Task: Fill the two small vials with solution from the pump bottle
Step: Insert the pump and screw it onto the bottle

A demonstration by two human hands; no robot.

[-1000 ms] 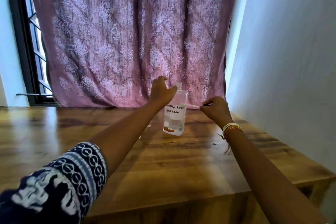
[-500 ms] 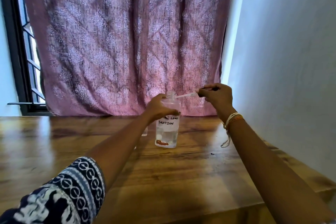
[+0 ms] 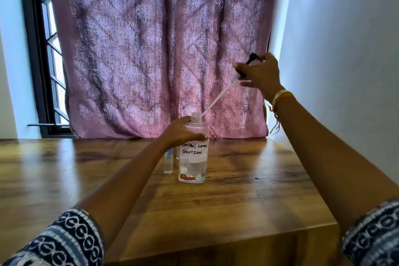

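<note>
Pump [image 3: 248, 67] now sits higher and tilted versus half a second back, when its tube lay near level by the bottle neck; now the tube [image 3: 218, 97] slants down-left with its tip at the open mouth.

Left edge: window [image 3: 41, 49] with dark frame, then pink curtain [image 3: 155, 49] across the back. Wooden table [image 3: 237, 211] fills the lower view.

Left hand [image 3: 183, 131] grips the bottle [image 3: 193, 157] round its shoulder, fingers curled over the top of the handwritten label. Judged purpose: steady the bottle upright on the table while the pump comes away. Bottle stands about mid-table, roughly a third full of clear liquid, neck uncapped.

Just left of the bottle, partly behind the left forearm, stands one small clear vial [image 3: 168, 163], upright, near the bottle but whether touching it is unclear. Second vial: only a sliver shows between the first vial and the bottle, too hidden to be sure. Fill level of the vials cannot be read.

Right hand [image 3: 261, 75] pinches the black pump head up high, to the bottle's right, fingers closed round it, blurred. Held high likely so the long tube clears the neck. Threads on right wrist [image 3: 280, 96]. White wall [image 3: 345, 49] on the right.

Filling not yet begun, by the look of it.
</note>
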